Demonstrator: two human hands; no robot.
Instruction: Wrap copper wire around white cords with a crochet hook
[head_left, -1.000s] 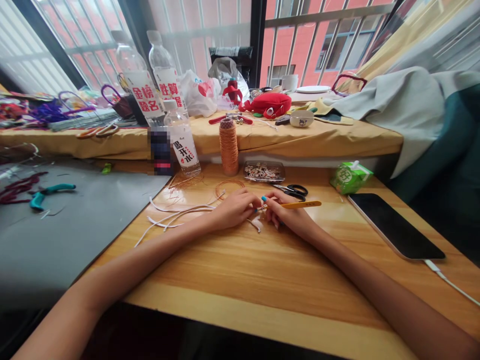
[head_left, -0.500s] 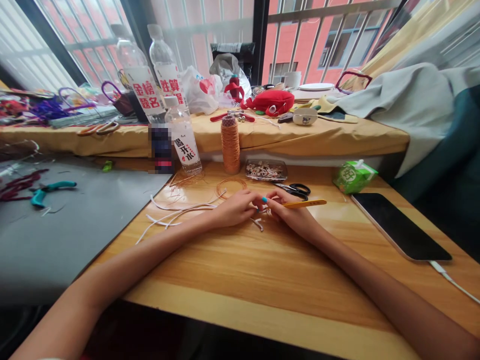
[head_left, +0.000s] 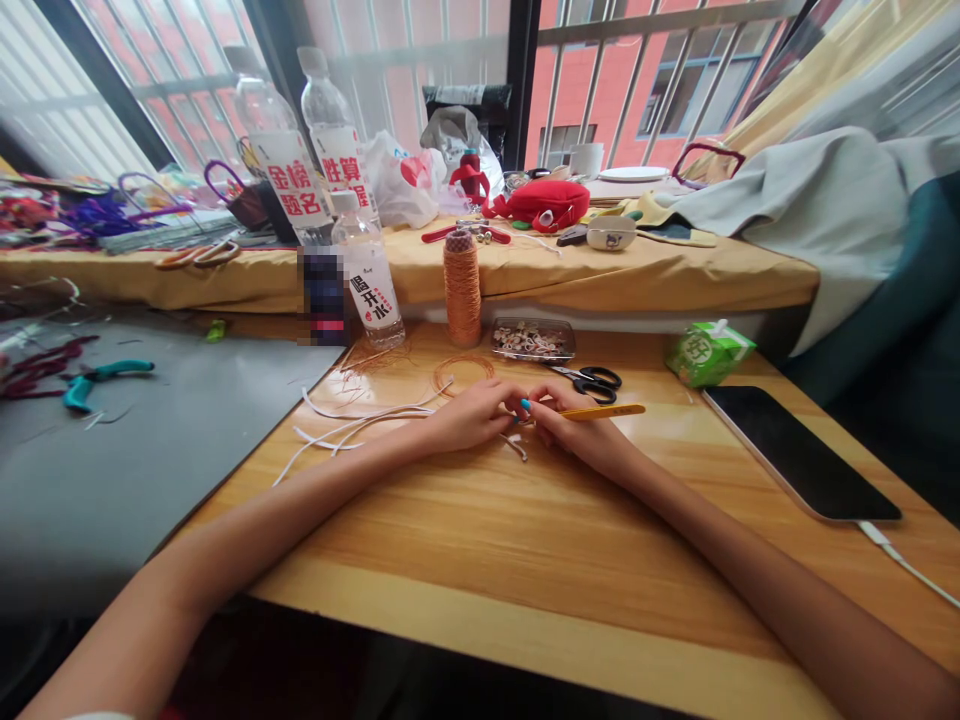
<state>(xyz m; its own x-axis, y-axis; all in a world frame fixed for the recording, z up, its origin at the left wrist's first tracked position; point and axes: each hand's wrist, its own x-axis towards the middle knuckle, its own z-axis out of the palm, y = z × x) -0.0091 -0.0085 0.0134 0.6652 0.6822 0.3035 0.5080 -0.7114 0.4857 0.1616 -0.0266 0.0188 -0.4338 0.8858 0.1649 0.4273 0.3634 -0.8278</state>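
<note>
My right hand is closed around slim yellow tweezers, whose rear end sticks out to the right. Their tips are hidden among the fingers. Close against it, my left hand has its fingers bent and pressed together on a pale cord. A short cord end pokes out below the fingertips. More white cords trail across the wood to the left of my left wrist. Just beyond the right hand lie black-handled scissors. The exact spot where the fingers meet is too small to make out.
Behind the hands stand an orange thread cone, a clear tray of small pieces and a water bottle. A coil of orange cord lies nearby. On the right are a green packet and a phone; teal pliers lie left.
My right hand and the tweezers have shifted slightly left, toward the left hand. The left hand stays almost in place.
</note>
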